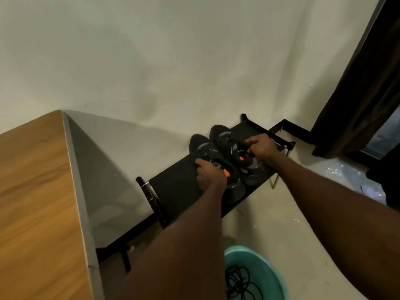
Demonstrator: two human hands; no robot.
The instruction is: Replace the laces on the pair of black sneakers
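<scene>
Two black sneakers sit side by side on the top tier of a low black shoe rack (173,187) against the pale wall (173,61), toes pointing toward the wall. The left sneaker (205,152) is gripped at its collar by the left hand (208,174), fingers curled over the opening beside an orange tab. The right sneaker (229,141) is gripped the same way by the right hand (263,147). The rack's left half lies bare, its right end close to a dark curtain (357,94). A wooden worktop (32,202) edges in from the left. Nearer the person stands a teal basin (266,271) holding black laces (238,282) (coiled loosely).
</scene>
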